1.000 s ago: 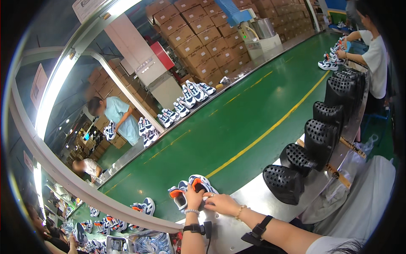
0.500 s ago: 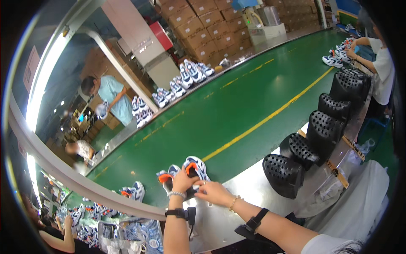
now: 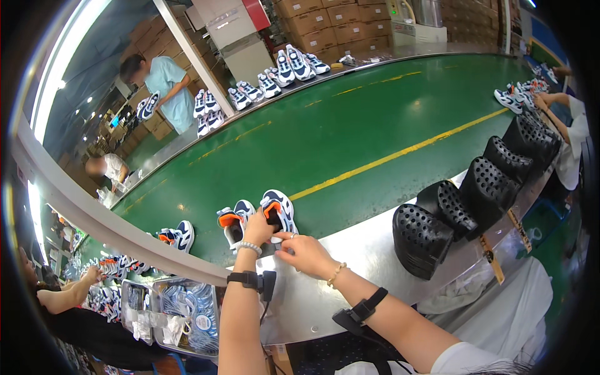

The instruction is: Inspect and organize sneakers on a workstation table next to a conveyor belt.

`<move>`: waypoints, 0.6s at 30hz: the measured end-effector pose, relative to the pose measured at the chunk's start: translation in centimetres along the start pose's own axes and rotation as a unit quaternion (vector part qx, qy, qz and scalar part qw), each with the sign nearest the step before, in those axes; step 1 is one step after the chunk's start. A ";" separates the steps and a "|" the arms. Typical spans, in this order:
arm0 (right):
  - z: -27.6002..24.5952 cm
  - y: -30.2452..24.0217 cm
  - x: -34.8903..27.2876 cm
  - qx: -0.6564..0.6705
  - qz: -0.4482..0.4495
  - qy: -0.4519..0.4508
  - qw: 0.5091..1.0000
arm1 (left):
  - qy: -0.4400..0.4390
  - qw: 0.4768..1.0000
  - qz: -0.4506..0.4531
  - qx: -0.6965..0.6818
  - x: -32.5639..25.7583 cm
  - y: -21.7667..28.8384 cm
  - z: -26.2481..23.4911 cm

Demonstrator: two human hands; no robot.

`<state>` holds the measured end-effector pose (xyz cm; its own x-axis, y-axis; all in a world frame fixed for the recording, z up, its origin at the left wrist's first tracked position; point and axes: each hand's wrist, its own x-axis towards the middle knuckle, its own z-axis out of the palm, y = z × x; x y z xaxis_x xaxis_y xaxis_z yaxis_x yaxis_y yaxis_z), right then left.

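Note:
Two white and navy sneakers with orange lining stand side by side on the near edge of the green belt, heels toward me. My left hand [image 3: 257, 229] is closed at the heel of the right sneaker [image 3: 285, 211], its fingertips partly hidden. Against that same heel, the fingers of my right hand [image 3: 305, 255] are curled and pinched close to the left fingers. A small white bit shows between the hands, too small to name. The left sneaker [image 3: 242, 214] stands just beyond my left wrist, touched by neither set of fingertips as far as I can see.
Black perforated shoe forms [image 3: 424, 240] line the metal ledge [image 3: 369, 257] at right. A grey curved frame [image 3: 119, 234] arches on the left, beside a clear bin [image 3: 187, 312] of blue-white packets. Another sneaker [image 3: 178, 236] stands left. Co-workers handle shoes at both ends and across the belt [image 3: 350, 137].
The whole view has shifted, so the belt and shoes appear higher. My hands stay at the right sneaker's heel. Across the belt, the person in light blue has turned a shoe sole-outward.

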<state>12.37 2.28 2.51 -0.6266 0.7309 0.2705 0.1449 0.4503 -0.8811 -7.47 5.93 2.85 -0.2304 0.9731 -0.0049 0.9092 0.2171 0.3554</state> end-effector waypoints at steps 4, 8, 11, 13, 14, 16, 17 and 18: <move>0.3 -0.1 -0.2 -0.023 -0.023 -0.011 0.999 | 0.049 0.999 0.007 0.014 0.3 -1.5 1.4; 1.4 -0.5 0.4 0.130 -0.027 0.078 0.988 | 0.007 0.988 0.001 -0.156 -0.2 -4.3 -0.2; -0.7 1.1 0.7 0.083 0.030 0.196 0.977 | 0.227 0.950 0.028 -0.214 -3.1 -1.5 0.7; -1.0 0.7 0.9 0.152 0.063 0.213 0.963 | 0.348 0.930 0.076 -0.089 -6.5 0.2 1.7; -1.4 1.5 0.8 0.141 0.071 0.213 0.964 | 0.327 0.944 0.047 0.011 -8.4 3.6 1.0; -1.3 2.1 0.7 0.131 0.073 0.209 0.966 | 0.289 0.951 -0.036 0.109 -11.2 6.5 0.1; -1.0 2.0 0.6 0.111 0.072 0.174 0.976 | 0.294 0.949 -0.040 0.110 -11.7 6.1 0.0; -0.8 2.0 0.5 0.089 0.071 0.140 0.984 | 0.283 0.949 -0.094 0.102 -11.8 5.7 0.3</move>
<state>12.95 3.99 1.26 -0.3712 0.9035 0.2143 0.0641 0.2551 -0.9648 0.57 -4.33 4.70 -0.4928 0.7310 0.4720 0.8681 0.4501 0.2093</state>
